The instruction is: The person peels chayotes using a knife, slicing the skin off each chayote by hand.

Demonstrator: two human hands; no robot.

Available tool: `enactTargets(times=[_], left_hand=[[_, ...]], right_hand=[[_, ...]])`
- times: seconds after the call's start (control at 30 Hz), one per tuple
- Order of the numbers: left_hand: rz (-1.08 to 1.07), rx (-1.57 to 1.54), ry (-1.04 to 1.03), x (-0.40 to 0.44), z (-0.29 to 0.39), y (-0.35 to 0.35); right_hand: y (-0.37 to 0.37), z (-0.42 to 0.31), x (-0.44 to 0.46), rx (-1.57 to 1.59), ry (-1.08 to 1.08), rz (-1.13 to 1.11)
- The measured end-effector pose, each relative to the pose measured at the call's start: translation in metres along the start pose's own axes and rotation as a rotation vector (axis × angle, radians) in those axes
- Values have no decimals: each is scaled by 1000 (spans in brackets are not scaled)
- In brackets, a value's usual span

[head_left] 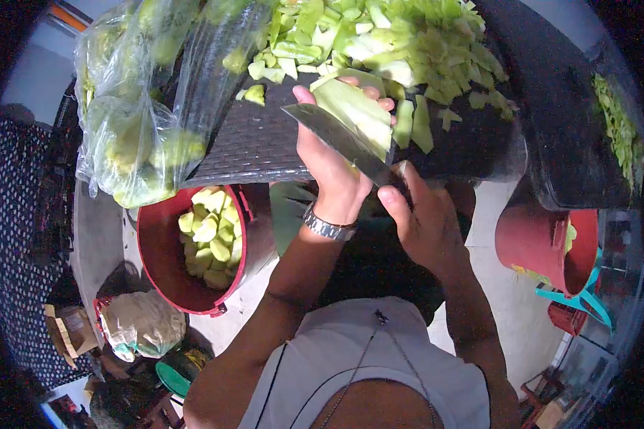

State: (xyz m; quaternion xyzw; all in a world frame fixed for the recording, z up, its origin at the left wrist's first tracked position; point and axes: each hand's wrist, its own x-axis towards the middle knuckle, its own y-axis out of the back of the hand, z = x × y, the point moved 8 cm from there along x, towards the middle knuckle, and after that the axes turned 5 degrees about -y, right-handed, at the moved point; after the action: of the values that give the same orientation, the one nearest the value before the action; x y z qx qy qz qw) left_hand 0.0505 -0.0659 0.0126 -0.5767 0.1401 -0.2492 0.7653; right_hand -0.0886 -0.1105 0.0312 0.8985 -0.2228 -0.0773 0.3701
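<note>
My left hand (329,161), with a metal-band watch (329,225) on its wrist, is closed around a pale green peeled vegetable (358,111), perhaps a chayote or green papaya. In my right hand (426,222) is a knife (336,139) with a broad blade. The blade lies slantwise across the near side of the vegetable, its tip towards the upper left. My right fingers wrap the handle, which is mostly hidden. Beneath and beyond both hands, a heap of green peelings (401,43) covers the far part of the dark woven tabletop (257,143).
Clear plastic bags (143,129) of green vegetables lie on the table's left. Below them a red bucket (240,279) holds pale cut pieces (211,236). At right stand another red bucket (526,239) and a turquoise stool (587,304). A stuffed sack (143,322) sits lower left.
</note>
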Motion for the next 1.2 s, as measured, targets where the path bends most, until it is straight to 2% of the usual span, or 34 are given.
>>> enactTargets(times=[0.03, 0.1, 0.23, 0.37, 0.47, 0.53, 0.57, 0.6, 0.67, 0.7, 0.73, 0.83, 1.0, 1.07, 1.13, 1.2], left_hand=[[7, -5, -1, -1, -1, -2], [59, 230, -86, -13, -1, -3], [91, 115, -60, -8, -5, -6], [89, 367, -284, -16, 1, -16], [91, 434, -299, -3, 5, -11], [119, 386, -304, 7, 10, -10], [149, 405, -350, 11, 16, -9], [205, 377, -301, 9, 18, -15], [113, 373, -189, 10, 25, -14], [132, 326, -243, 19, 32, -8], [128, 276, -208, 24, 32, -3], [103, 157, -79, 30, 24, 1], [92, -18, 69, 32, 12, 1], [28, -56, 108, 29, 8, -7], [58, 17, 96, 28, 7, 0], [38, 16, 99, 28, 3, 2]], right_hand=[[1, 1, 4, -61, -47, -17], [4, 1, 9, -179, -148, -53], [1, 3, 20, -14, -57, -7], [5, -4, 29, 34, 39, 126], [-3, -1, 39, 70, 84, 211], [-9, 12, 51, 308, 2, 102], [-10, 26, 59, 534, -93, -39], [-10, 38, 64, 760, -191, -184], [-14, 48, 65, 1205, -389, -496], [-17, 40, 60, 1420, -494, -660], [-13, 54, 59, 1310, -654, -402], [-1, 51, 58, 959, -622, -278], [15, 17, 47, 327, -48, -53], [12, 5, 32, 125, 17, -2], [6, -1, 18, -23, -84, 17], [5, -11, 15, -17, -27, 26]])
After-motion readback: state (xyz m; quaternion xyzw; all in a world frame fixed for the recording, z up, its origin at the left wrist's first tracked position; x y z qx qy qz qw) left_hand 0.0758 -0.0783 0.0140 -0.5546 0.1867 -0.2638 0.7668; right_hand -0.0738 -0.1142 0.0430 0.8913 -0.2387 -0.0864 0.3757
